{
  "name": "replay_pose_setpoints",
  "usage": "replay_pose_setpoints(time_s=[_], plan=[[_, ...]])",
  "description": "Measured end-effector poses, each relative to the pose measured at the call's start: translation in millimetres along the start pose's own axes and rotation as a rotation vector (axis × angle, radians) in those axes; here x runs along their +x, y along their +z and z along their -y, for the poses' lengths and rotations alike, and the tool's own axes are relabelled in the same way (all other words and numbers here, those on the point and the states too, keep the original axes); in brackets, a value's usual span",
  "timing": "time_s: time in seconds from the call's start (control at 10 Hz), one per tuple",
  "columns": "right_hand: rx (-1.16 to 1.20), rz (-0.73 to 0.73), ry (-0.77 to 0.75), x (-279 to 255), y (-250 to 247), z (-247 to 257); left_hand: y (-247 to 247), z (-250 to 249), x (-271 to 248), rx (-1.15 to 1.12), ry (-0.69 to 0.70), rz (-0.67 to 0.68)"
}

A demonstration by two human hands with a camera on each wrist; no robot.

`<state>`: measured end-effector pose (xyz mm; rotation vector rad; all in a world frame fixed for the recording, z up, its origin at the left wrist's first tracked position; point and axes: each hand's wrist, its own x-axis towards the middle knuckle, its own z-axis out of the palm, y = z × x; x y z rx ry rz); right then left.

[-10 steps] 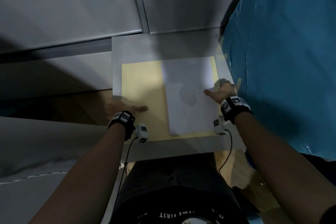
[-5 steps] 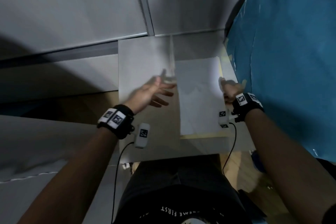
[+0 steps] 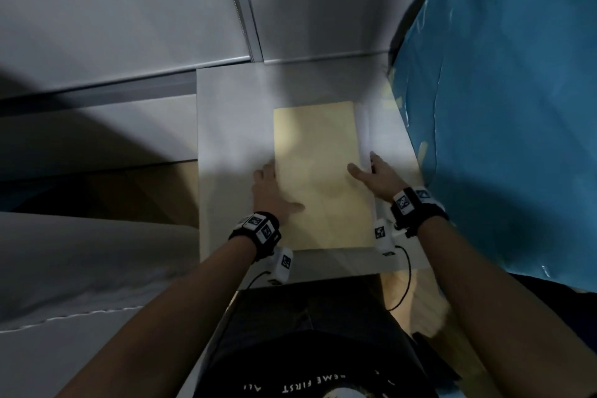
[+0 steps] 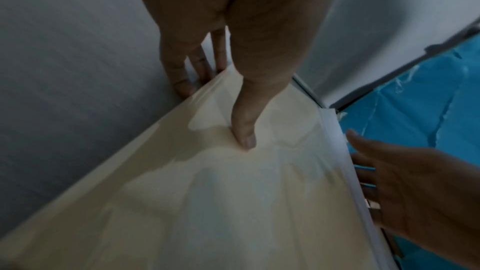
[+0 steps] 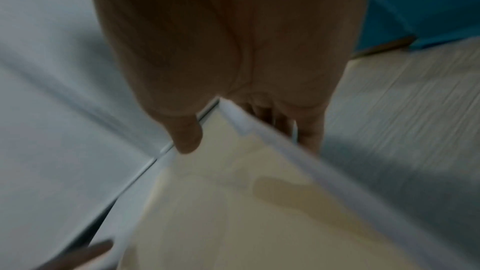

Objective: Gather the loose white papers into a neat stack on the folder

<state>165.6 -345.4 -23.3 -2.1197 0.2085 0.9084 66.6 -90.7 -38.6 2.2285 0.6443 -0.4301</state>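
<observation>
A cream-yellow folder (image 3: 323,178) lies closed on the white table (image 3: 232,139). A thin strip of white papers (image 3: 363,132) sticks out along its right edge. My left hand (image 3: 274,184) lies at the folder's left edge, with straight fingers on the table and the thumb (image 4: 244,137) pressing the cover (image 4: 207,192). My right hand (image 3: 371,174) is at the right edge, its thumb over the cover and its fingers behind the paper edge (image 5: 285,151). It holds nothing.
A blue plastic sheet (image 3: 500,107) hangs close along the table's right side. Grey wall panels (image 3: 129,26) stand behind the table. My lap (image 3: 307,333) is against the near edge. Bare tabletop lies to the left of the folder.
The folder was open with the papers on its right half. My left hand swung the left cover over them, and it now lies closed. My right hand stayed at the right edge.
</observation>
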Motion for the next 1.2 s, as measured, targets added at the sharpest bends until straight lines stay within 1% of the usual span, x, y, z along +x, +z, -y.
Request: replay_pose_setpoints(time_s=[0.1, 0.2, 0.3, 0.4, 0.5, 0.6, 0.8, 0.9, 1.0, 1.1, 1.2], plan=[[0.013, -0.083, -0.040, 0.4, 32.5, 0.4, -0.6, 5.7, 4.8, -0.067, 0.006, 0.001], [0.059, -0.102, -0.075, 3.2, 46.3, 3.6, -7.2, 14.4, 8.1, -0.212, -0.020, -0.050], [0.085, -0.075, -0.185, 13.2, 46.8, 9.6, -23.2, 22.1, 8.9, -0.348, -0.008, -0.166], [0.081, -0.149, -0.201, 26.8, 53.8, 39.5, -48.7, 31.9, 21.6, -0.363, -0.059, -0.286], [0.063, -0.174, -0.192, 46.1, 67.9, 76.8, -74.6, 43.4, 42.5, -0.320, -0.097, -0.398], [0.075, -0.116, -0.179, 64.6, 81.1, 104.8, -91.1, 49.4, 61.4, -0.269, -0.141, -0.452], [0.057, -0.080, -0.171, 77.9, 97.3, 126.1, -98.9, 61.7, 73.5, -0.250, -0.161, -0.426], [-0.006, -0.073, -0.201, 76.9, 98.9, 127.1, -99.4, 61.2, 71.2, -0.270, -0.125, -0.419], [-0.141, -0.097, -0.224, 78.2, 97.3, 123.3, -96.8, 64.9, 69.6, -0.293, -0.099, -0.433], [-0.197, -0.066, -0.225, 74.0, 82.7, 117.9, -101.4, 61.0, 63.1, -0.313, -0.063, -0.471], [-0.203, -0.055, -0.311, 59.5, 64.3, 90.3, -101.9, 58.2, 40.9, -0.377, 0.024, -0.531]])
